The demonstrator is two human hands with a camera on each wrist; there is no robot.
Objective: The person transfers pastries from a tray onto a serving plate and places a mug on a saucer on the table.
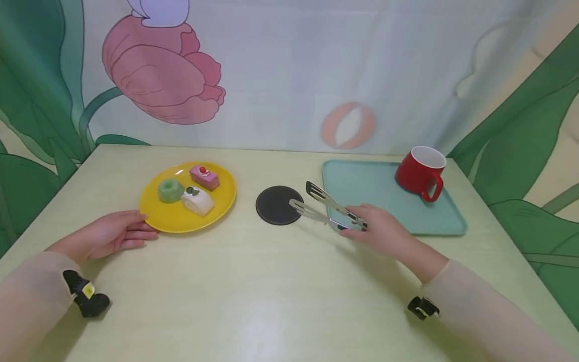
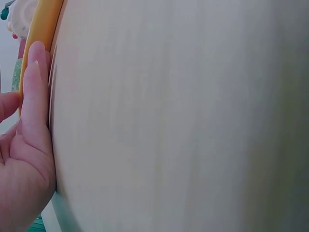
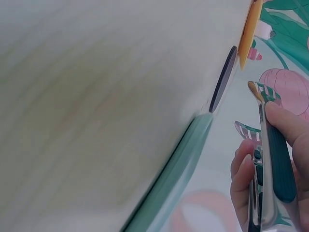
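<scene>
At the near left rim of a yellow plate [image 1: 226, 193], my left hand [image 1: 115, 234] pinches the edge, thumb [image 2: 8, 105] on top and fingers underneath. The plate carries a green ring-shaped dessert [image 1: 170, 191], a white cake roll [image 1: 199, 202] and a pink cake slice [image 1: 205, 178] with a red topping. Metal serving tongs [image 1: 335, 205] are held in my right hand [image 1: 384, 231], their arms spread and nothing between the tips. They point left, overlapping the right edge of a round black coaster [image 1: 278, 205] in the head view.
On the right lies a pale green tray [image 1: 362, 176]. A red mug [image 1: 417, 173] with a white inside stands at its far right, handle toward me. Behind the table [image 1: 253, 281] hangs a printed curtain [image 1: 280, 75].
</scene>
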